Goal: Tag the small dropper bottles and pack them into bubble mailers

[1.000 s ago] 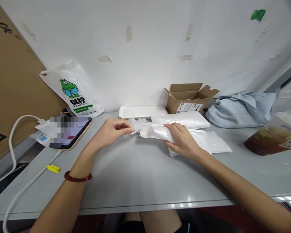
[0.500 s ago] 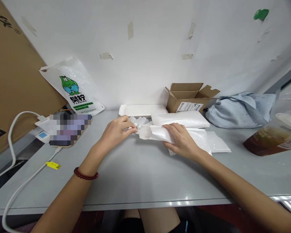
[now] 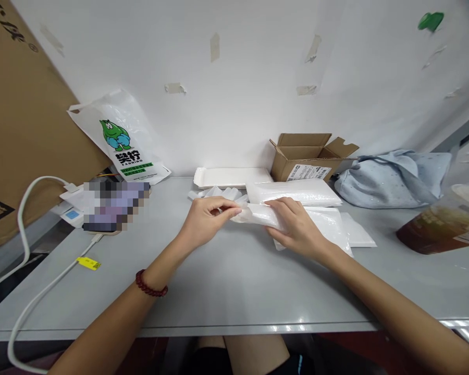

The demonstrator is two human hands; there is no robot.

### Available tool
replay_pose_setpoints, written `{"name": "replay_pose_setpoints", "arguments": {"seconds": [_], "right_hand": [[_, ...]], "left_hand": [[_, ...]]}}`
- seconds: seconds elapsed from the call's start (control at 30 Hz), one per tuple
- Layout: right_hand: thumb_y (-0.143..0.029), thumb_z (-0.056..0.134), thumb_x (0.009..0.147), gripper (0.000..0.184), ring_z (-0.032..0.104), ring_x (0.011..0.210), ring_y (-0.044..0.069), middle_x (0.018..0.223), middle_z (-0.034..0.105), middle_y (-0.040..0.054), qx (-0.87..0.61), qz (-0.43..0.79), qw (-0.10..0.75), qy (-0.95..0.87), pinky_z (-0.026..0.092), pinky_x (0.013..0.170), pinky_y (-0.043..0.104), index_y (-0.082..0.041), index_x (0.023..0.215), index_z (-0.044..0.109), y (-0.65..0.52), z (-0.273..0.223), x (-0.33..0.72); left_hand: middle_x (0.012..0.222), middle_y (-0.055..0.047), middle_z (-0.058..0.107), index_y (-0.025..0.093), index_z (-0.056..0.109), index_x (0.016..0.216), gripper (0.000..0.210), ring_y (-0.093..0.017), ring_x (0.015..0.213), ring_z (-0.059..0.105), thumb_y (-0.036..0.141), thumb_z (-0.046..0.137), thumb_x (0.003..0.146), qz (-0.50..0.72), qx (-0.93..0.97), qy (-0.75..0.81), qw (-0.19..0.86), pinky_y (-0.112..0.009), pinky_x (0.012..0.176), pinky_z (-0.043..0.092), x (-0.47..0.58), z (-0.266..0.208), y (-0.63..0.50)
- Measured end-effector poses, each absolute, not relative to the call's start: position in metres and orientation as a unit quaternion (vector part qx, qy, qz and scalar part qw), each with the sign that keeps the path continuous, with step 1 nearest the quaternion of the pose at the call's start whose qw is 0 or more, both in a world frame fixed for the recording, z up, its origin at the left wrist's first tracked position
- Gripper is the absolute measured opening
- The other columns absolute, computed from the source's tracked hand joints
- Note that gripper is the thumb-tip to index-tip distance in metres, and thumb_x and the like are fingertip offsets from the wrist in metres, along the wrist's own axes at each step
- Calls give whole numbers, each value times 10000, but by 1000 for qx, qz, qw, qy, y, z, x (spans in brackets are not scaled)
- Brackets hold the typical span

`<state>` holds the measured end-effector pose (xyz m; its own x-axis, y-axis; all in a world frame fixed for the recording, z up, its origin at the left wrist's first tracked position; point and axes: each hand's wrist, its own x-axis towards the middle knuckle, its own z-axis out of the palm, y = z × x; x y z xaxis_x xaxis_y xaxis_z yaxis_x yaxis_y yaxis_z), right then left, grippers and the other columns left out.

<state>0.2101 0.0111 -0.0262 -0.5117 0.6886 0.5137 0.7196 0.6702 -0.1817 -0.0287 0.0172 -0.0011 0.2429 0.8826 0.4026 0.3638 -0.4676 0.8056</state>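
My right hand (image 3: 297,225) is closed round a white bubble-lined pouch (image 3: 258,213), with its mouth turned to the left. My left hand (image 3: 208,221) has thumb and fingers pinched together right at that mouth. What the pinch holds is hidden, and I cannot tell whether it grips the pouch's edge. Just behind the left hand lie several translucent whitish pieces (image 3: 222,192). Another white bubble pouch (image 3: 297,192) lies behind my right hand, and more white pouches (image 3: 328,226) lie under and beside it.
Against the wall are a flat white box (image 3: 230,177), an open cardboard box (image 3: 310,161) and a light-blue cloth (image 3: 393,177). A drink cup (image 3: 437,224) leans at the right. A phone (image 3: 115,205) with a white cable (image 3: 58,278) and a printed white bag (image 3: 121,135) are left.
My left hand has moved right, from beside the translucent pieces to the pouch's mouth, still pinched. My right hand keeps its hold on the pouch. The view has shifted slightly.
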Motion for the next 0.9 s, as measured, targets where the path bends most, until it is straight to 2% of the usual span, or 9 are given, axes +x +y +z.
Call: {"name": "replay_pose_setpoints", "arguments": {"seconds": [0.27, 0.37, 0.47, 0.57, 0.73, 0.9], "right_hand": [[-263, 584, 770, 477, 529, 1026, 301, 1103, 571, 139, -385, -1, 254, -887, 441, 816, 443, -174, 1223, 460, 7, -29, 203], [-288, 570, 795, 455, 530, 1023, 299, 1103, 564, 141, -394, 1, 266, -880, 442, 828, 447, -180, 1223, 461, 9, -28, 205], [-320, 562, 820, 424, 535, 1000, 296, 1087, 560, 141, -415, -9, 290, -862, 446, 827, 447, -181, 1210, 468, 12, -27, 209], [-336, 565, 826, 404, 535, 978, 294, 1061, 557, 132, -443, -19, 322, -836, 453, 819, 443, -185, 1191, 478, 16, -26, 213], [-346, 568, 831, 376, 532, 986, 297, 1036, 558, 122, -458, -25, 347, -818, 452, 828, 443, -196, 1165, 483, 17, -24, 214], [-330, 556, 836, 410, 522, 1009, 308, 1056, 545, 122, -452, -14, 346, -822, 448, 826, 453, -217, 1211, 436, 14, -22, 210]], "left_hand": [[777, 1, 715, 223, 753, 871, 236, -145, 679, 588, 286, 529, 835, 230, 822, 376, 360, -244, 578, 418, -28, -3, 16], [871, -24, 741, 216, 745, 889, 247, -177, 781, 627, 331, 535, 830, 294, 777, 415, 371, -267, 661, 455, -35, 3, 20], [763, -28, 727, 196, 731, 799, 244, -181, 734, 620, 335, 531, 816, 370, 733, 514, 249, -276, 661, 444, -43, 3, 28], [684, -18, 692, 188, 714, 777, 214, -174, 664, 593, 331, 557, 783, 358, 715, 581, 156, -278, 642, 423, -46, -7, 37], [670, -23, 659, 198, 704, 828, 292, -195, 648, 585, 457, 587, 767, 311, 724, 603, 125, -280, 584, 386, -40, -26, 43], [614, -7, 630, 195, 673, 675, 198, -164, 604, 552, 335, 564, 761, 353, 707, 594, 147, -261, 570, 373, -35, -26, 41]]}}
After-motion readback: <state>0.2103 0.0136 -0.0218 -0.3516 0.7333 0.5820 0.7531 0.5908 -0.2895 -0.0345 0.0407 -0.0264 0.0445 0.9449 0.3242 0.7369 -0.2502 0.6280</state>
